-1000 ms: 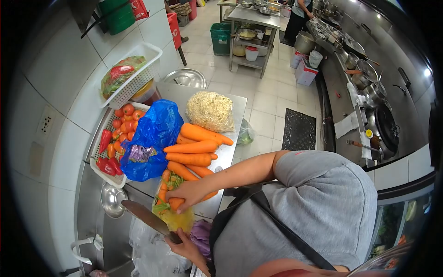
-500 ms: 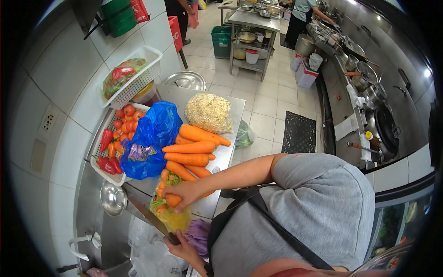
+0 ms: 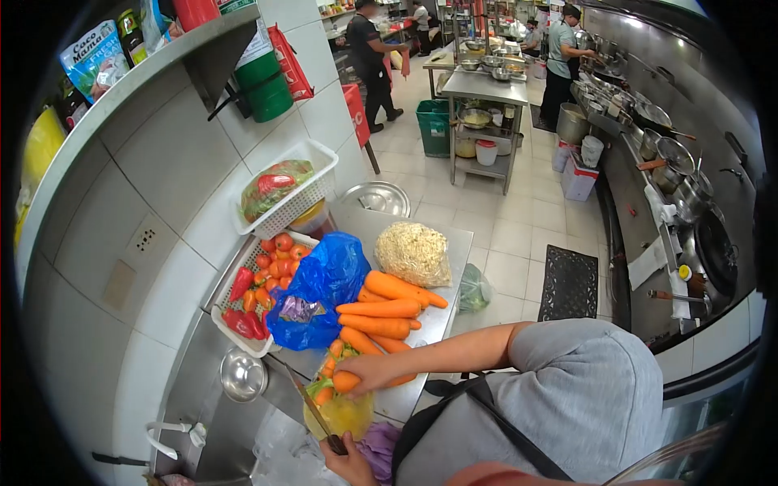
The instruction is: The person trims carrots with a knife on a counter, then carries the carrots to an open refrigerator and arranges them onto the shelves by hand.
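By yellow bag [image 3: 353,415], left hand [image 3: 350,465] gripping knife [image 3: 313,407] aslant, tip toward blue bag [image 3: 331,271], right hand [image 3: 373,371] around carrot [image 3: 346,381].

Carrots [image 3: 379,309] lie on the counter [image 3: 459,243] — a plastic bag [image 3: 322,279] just left of them, a basket [image 3: 257,350] left of that.

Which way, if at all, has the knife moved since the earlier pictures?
Yes: judged against the unmoved metal bowl, the knife has swung, its tip going away from the bowl's rim, toward the carrots.
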Action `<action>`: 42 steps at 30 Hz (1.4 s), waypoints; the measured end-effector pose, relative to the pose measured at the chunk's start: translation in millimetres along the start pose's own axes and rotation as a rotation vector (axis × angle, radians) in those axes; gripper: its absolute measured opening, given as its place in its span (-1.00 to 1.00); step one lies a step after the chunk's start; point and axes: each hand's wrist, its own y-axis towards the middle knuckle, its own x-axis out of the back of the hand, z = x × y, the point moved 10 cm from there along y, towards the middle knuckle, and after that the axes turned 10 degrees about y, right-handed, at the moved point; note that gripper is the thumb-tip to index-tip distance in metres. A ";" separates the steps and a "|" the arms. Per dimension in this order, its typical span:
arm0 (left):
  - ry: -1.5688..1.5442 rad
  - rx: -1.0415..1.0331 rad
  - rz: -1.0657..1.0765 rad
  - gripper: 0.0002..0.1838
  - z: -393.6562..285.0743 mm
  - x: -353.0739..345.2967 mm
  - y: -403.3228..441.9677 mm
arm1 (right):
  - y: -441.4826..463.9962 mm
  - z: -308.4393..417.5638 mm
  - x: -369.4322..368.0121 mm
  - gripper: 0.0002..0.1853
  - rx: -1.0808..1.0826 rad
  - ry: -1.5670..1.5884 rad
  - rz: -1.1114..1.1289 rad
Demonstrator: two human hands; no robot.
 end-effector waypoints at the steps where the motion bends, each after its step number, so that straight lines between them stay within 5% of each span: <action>1: 0.042 -0.101 -0.017 -0.78 -0.8 2.4 1.4 | -0.9 5.8 2.1 -0.31 0.063 -0.031 -0.041; 10: 0.096 -0.030 0.036 -0.73 -0.3 -1.1 -4.6 | -3.7 17.8 6.2 -0.28 0.144 0.010 -0.024; 15: 0.175 -0.099 0.002 -0.73 -11.5 2.9 -7.4 | -8.6 24.9 4.9 -0.29 0.033 0.143 0.006; 26: 0.251 0.105 0.077 -0.67 9.5 7.4 -19.6 | -7.3 24.7 18.6 -0.10 -0.149 0.351 0.098; 42: 0.403 -0.012 0.170 -0.61 -4.4 -1.7 -41.8 | -17.7 -1.8 15.7 -0.13 -0.237 0.332 0.142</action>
